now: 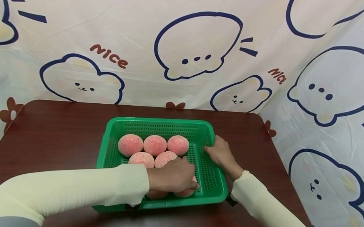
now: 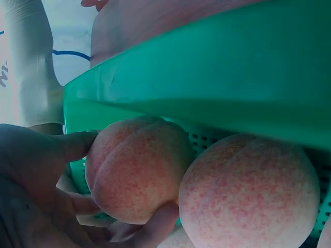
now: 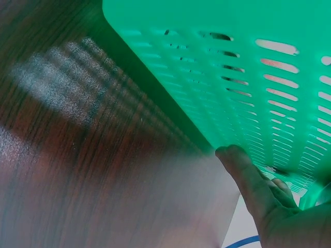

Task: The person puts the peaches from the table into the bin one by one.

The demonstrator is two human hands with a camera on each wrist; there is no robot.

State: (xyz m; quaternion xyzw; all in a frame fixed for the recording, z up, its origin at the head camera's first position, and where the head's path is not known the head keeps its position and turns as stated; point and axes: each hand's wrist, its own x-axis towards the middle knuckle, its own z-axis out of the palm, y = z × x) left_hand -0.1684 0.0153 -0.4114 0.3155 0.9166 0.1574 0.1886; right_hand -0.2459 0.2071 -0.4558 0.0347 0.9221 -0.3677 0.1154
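Observation:
A green plastic basket [image 1: 158, 121] with slotted walls sits on the table, holding several pink, speckled peaches. My left hand [image 1: 175, 174] reaches over its near side. In the left wrist view, the thumb and fingers are around a peach [image 2: 139, 170] by the near wall, and a second peach [image 2: 251, 194] lies right beside it. At the basket's right side, my right hand [image 1: 223, 156] grips the rim. From the right wrist view, part of that hand [image 3: 258, 199] lies along the outside of the slotted wall. The left hand and forearm hide some of the near peaches in the head view.
Dark reddish-brown wood makes up the tabletop [image 1: 60, 135], with rounded back corners. White cloth [image 1: 144, 34] printed with blue cartoon outlines hangs behind and at both sides. Three peaches, among them a back-left peach [image 1: 130, 145], form a row near the far wall.

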